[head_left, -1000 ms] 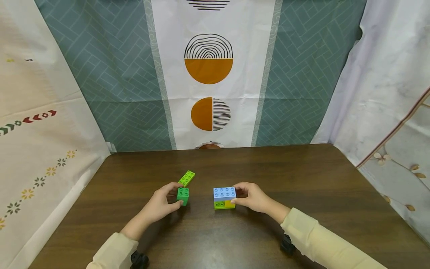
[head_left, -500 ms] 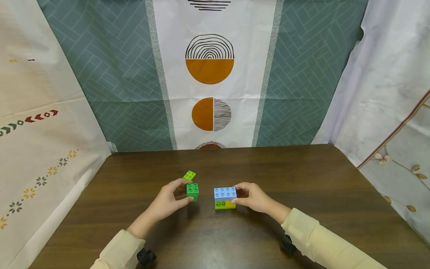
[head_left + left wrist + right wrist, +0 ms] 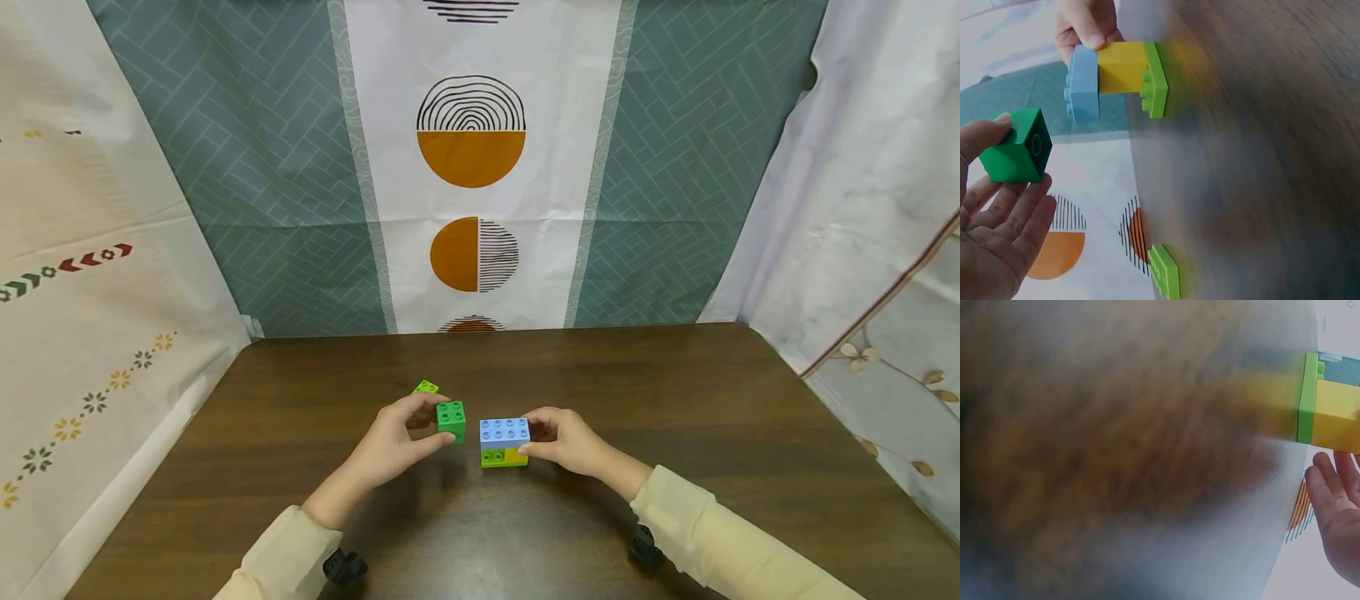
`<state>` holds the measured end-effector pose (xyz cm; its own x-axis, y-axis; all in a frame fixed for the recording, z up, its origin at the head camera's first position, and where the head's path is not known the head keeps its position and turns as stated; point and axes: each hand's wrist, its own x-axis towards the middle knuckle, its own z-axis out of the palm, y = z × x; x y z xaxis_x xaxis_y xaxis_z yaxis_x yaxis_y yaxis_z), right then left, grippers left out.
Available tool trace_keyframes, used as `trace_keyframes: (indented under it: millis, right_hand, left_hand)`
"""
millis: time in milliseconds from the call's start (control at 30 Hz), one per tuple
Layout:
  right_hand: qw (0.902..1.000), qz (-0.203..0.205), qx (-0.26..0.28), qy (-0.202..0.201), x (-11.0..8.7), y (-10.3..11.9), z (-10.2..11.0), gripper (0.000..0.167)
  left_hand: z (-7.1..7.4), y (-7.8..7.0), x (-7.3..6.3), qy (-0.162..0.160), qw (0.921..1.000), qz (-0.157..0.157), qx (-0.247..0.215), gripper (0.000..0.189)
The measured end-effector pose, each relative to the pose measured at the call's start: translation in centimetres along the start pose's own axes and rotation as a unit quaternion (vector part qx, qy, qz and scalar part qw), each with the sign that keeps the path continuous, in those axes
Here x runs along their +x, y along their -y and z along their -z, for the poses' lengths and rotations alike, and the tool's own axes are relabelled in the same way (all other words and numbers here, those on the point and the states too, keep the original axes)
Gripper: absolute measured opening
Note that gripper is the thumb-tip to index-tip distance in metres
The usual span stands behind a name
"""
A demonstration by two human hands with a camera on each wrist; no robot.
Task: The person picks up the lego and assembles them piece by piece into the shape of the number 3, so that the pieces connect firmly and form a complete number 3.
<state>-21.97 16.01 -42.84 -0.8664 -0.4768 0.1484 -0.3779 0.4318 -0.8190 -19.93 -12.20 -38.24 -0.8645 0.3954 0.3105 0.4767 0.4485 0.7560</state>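
Between thumb and fingers, my left hand point(image 3: 393, 437) pinches a green toy building brick point(image 3: 451, 422) with four studs, raised off the table. In the left wrist view the hollow underside of that green brick point(image 3: 1017, 147) shows. Just to its right stands a small stack: a light green plate point(image 3: 493, 457) at the bottom, a yellow brick point(image 3: 514, 456) on its right part, and a blue brick point(image 3: 504, 431) on top, overhanging the plate's left studs. My right hand point(image 3: 566, 442) grips the stack at its right end. A gap separates the green brick from the stack.
Behind my left hand a second light green plate point(image 3: 426, 387) lies on the dark wooden table point(image 3: 637, 375), partly hidden in the head view. Patterned cloths point(image 3: 315, 167) hang at the table's back and sides.
My left hand has carried the green brick up and to the right, closer to the stack, covering more of the loose green plate. My right hand and the stack stay put.
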Motion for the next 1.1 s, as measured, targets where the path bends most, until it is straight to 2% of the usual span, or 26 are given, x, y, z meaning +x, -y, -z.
trace_keyframes:
  millis: [400, 733, 967, 1100]
  right_hand:
    - [1.0000, -0.002, 0.000, 0.001, -0.1, -0.1, 0.0, 0.035]
    - [0.9999, 0.011, 0.007, 0.003, 0.0, -0.1, 0.0, 0.034]
    - [0.9998, 0.017, 0.005, 0.005, -0.1, 0.0, 0.1, 0.033]
    - [0.9998, 0.018, 0.005, 0.005, -0.1, -0.1, 0.1, 0.033]
  left_hand:
    - [-1.1, -0.9, 1.7, 0.005, 0.9992, -0.034, 0.019, 0.040]
    - [-2.0, -1.2, 3.1, 0.018, 0.9983, -0.055, 0.004, 0.040]
    - [-2.8, -1.5, 3.8, 0.032, 0.9975, -0.062, -0.012, 0.039]
    - [-3.3, -1.7, 4.0, 0.037, 0.9977, -0.054, -0.017, 0.038]
